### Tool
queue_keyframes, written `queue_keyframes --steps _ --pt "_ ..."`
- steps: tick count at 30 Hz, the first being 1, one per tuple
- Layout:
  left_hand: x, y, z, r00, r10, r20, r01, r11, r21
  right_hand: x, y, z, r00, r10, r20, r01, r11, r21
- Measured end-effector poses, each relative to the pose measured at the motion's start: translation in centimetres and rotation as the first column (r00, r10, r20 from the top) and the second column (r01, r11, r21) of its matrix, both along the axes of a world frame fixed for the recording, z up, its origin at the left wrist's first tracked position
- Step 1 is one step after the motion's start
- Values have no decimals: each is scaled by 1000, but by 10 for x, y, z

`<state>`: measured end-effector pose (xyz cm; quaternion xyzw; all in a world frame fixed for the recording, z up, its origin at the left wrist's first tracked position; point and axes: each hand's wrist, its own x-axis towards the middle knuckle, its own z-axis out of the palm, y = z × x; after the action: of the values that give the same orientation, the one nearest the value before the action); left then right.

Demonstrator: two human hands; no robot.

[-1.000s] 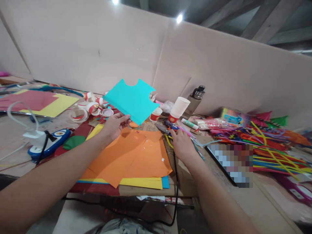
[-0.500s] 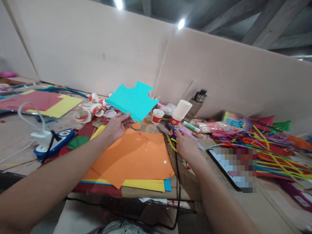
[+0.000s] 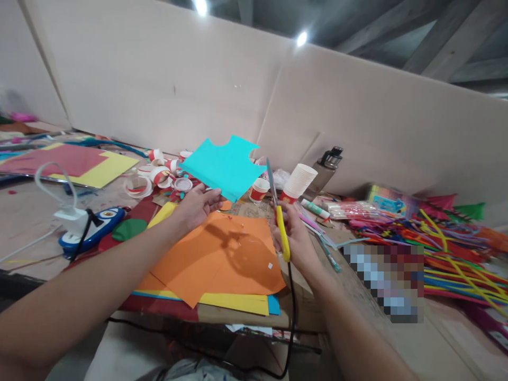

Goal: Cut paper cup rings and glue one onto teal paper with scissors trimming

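My left hand [image 3: 201, 207] pinches the near edge of a turquoise sheet of paper [image 3: 224, 166], held up above the table. Curved pieces are cut out of the sheet's far and right edges. In my right hand [image 3: 296, 233] is a pair of scissors with yellow handles [image 3: 283, 233], the blades pointing up and away, just right of the turquoise sheet and apart from it. The blades look closed together. Below both hands lies a large orange sheet [image 3: 222, 259] with a small white scrap on it, on top of yellow sheets [image 3: 234, 303].
A paper cup [image 3: 260, 189], a stack of cups [image 3: 298, 182] and a dark bottle [image 3: 325, 172] stand at the back. Colourful pipe cleaners [image 3: 456, 254] and a blurred-out phone [image 3: 384, 280] lie right. A blue power strip [image 3: 93, 233] and cut cup pieces [image 3: 161, 177] lie left.
My right hand has lifted the scissors off the table from among the items beside the cups and brought them upright near the turquoise sheet. My left hand still holds the sheet.
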<state>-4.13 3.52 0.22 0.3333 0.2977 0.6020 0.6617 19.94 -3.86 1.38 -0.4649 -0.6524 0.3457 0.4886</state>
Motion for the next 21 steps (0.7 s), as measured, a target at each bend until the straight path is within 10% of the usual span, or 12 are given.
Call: queue_keyframes --steps 5,21 --pt "15 -14 -3 997 -43 -59 46 998 46 -27 -1 -2 937 -51 -346 -6 987 -160" --pt "31 -37 -4 831 96 -549 39 972 230 -37 9 -19 894 -169 -414 83 973 -216"
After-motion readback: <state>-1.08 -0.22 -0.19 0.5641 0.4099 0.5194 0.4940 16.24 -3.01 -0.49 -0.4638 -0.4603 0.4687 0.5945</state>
